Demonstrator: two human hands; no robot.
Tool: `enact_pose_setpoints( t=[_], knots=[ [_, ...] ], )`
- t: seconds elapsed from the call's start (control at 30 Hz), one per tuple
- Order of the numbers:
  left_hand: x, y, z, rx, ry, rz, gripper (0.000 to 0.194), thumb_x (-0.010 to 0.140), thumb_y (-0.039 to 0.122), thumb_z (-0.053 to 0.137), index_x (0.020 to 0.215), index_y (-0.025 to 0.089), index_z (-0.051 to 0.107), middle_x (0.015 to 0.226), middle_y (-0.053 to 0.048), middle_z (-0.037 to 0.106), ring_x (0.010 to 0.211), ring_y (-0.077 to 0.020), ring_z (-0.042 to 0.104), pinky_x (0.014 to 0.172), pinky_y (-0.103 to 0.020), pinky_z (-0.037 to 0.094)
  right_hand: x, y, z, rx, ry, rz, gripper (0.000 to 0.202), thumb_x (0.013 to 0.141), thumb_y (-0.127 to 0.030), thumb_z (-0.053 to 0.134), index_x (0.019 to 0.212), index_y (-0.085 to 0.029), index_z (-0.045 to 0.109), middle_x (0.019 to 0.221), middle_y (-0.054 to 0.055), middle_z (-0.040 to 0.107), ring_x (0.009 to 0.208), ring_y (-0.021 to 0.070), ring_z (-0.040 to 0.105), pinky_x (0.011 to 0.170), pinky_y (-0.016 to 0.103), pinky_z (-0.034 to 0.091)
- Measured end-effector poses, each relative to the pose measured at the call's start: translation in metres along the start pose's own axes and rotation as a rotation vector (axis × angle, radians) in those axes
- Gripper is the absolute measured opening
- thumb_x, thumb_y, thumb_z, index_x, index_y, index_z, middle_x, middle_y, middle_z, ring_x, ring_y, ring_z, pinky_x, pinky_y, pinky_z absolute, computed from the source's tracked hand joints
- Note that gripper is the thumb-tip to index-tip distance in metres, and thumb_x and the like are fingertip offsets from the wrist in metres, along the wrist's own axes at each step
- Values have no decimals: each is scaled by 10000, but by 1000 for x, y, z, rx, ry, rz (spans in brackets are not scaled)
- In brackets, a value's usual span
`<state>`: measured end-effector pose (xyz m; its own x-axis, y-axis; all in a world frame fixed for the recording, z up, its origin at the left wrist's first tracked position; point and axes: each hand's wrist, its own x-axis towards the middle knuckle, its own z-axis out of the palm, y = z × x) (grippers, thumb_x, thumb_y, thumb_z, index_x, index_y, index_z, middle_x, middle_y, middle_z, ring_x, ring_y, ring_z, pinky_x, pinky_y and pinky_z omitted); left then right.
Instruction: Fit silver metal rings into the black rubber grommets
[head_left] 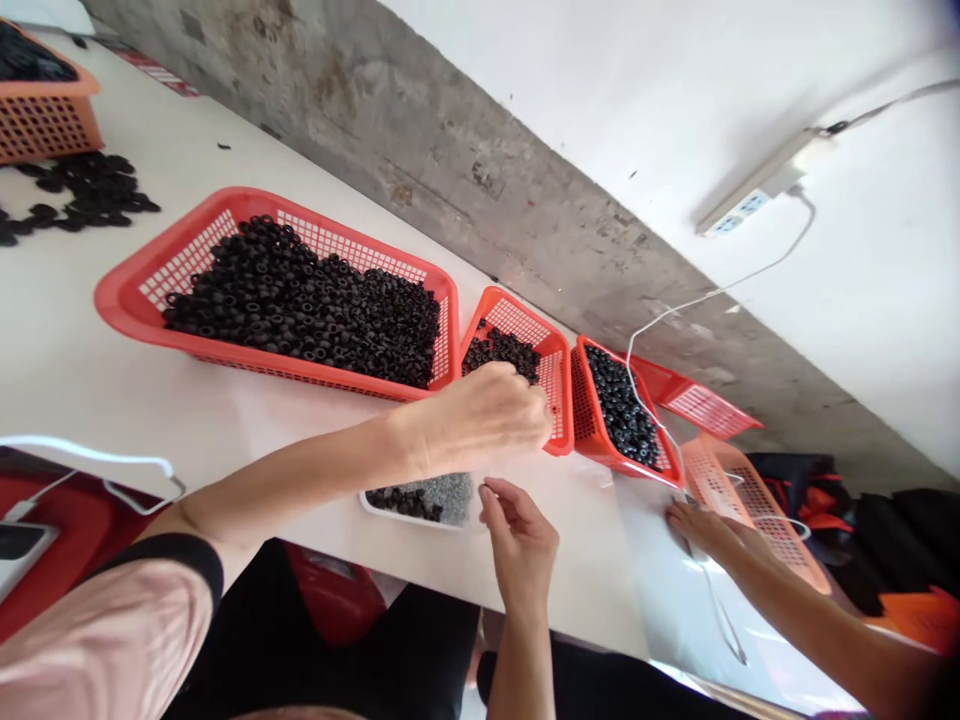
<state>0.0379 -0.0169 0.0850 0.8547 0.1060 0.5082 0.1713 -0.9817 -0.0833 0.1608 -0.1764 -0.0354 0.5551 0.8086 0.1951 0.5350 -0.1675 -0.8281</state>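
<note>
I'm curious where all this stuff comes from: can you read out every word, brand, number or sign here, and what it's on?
No text is readable.
Red-and-white strip by the wall: possible print, too small and blurred.
Power strip: any markings are too small to read.

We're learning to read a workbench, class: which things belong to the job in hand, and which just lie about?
Likely the job:
left hand
right hand
white tray
small basket
large basket

Seemingly just about:
power strip
loose black pieces, top left
dark pile, right
</note>
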Motion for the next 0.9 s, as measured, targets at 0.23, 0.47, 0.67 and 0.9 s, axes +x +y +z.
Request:
enact_pose_setpoints(
  t=[0.23,0.47,0.67,0.9],
  knots=[
    [-14,-17,-9,67,-107,-175,206,974,267,590,885,117,700,850,-85,735,743,-192,678,633,-301,420,-44,60,-1,184,426,182,388,836,-471,705,1029,-136,739,778,55,672,622,136,549,600,260,502],
    [-63,11,-5,-128,-315,-206,226,961,206,601,774,133,705,765,-68,736,707,-181,677,601,-282,383,-48,74,5,328,347,229,405,823,-483,713,1033,-138,739,747,36,646,586,129,495,552,255,444],
    [-78,43,25,-301,-565,-133,206,919,112,599,770,153,735,699,-67,728,638,-195,666,569,-289,382,-47,76,1,290,283,198,443,825,-503,697,1042,-119,741,721,34,642,597,132,501,583,258,451],
    [-88,29,39,-274,-415,-264,120,884,176,687,780,144,737,800,-89,758,763,-229,708,663,-290,467,-47,80,5,298,329,201,481,803,-541,693,1037,-124,743,720,31,648,589,124,508,573,243,449]
  ],
)
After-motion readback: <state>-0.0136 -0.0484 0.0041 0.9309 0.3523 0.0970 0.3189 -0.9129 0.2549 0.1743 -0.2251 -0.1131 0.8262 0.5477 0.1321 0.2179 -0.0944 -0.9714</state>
